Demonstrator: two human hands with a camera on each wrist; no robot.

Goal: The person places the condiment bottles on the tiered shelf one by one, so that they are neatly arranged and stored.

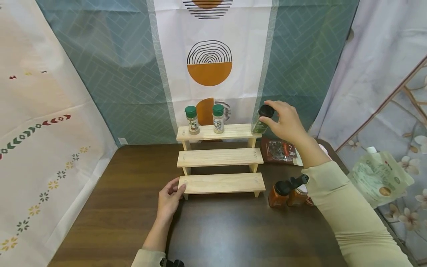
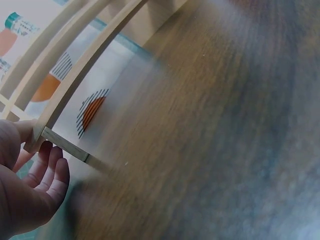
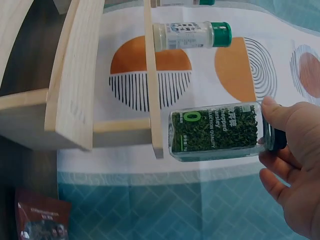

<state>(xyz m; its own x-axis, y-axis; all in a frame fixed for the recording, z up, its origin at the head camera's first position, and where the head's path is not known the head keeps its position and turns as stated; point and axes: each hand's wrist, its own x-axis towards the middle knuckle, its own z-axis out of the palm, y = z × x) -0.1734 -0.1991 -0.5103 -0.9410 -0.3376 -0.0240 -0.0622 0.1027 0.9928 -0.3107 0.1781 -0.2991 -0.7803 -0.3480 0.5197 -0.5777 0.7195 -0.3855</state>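
1. Head: looks forward and down over the table (image 1: 110, 215); widest view, taking in left hand (image 1: 170, 198), right hand (image 1: 286, 120) and rack (image 1: 220, 157).
2. Left wrist: close to left hand, facing the rack's left end, which runs diagonally.
3. Right wrist: close to right hand, facing the rack's right end; turned sideways, jar (image 3: 217, 131) cap pointing right.
4. Shared by all: rack, curtain (image 1: 247, 74).

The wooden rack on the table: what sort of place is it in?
Probably a curtained-off tabletop corner, perhaps in a home: patterned cloth hangings line three sides of a dark wooden table, which bears a three-tier wooden rack with green-capped spice shakers.
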